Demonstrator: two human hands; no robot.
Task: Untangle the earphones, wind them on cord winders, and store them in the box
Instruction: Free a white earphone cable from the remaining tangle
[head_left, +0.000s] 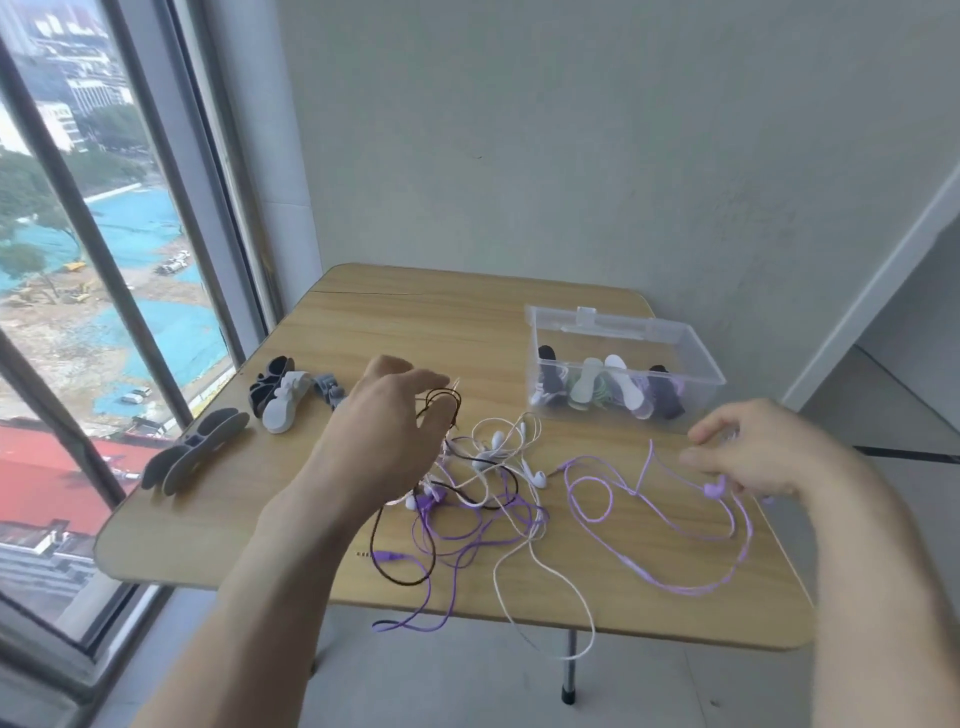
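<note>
Two bare forearms enter from the lower edge. The left hand and right hand are uncovered: skin only, sleeves outside the view.

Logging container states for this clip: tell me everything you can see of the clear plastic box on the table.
The clear plastic box is a see-through rectangular tub with thin walls, standing upright and open-topped on the far right part of the wooden table. A clear piece with a latch tab lies along its back rim, probably the lid folded back. Inside lie several cord winders, black, white and grey, some with purple or green cord wound on them. Neither hand touches the box; the right hand is in front of it.
</note>
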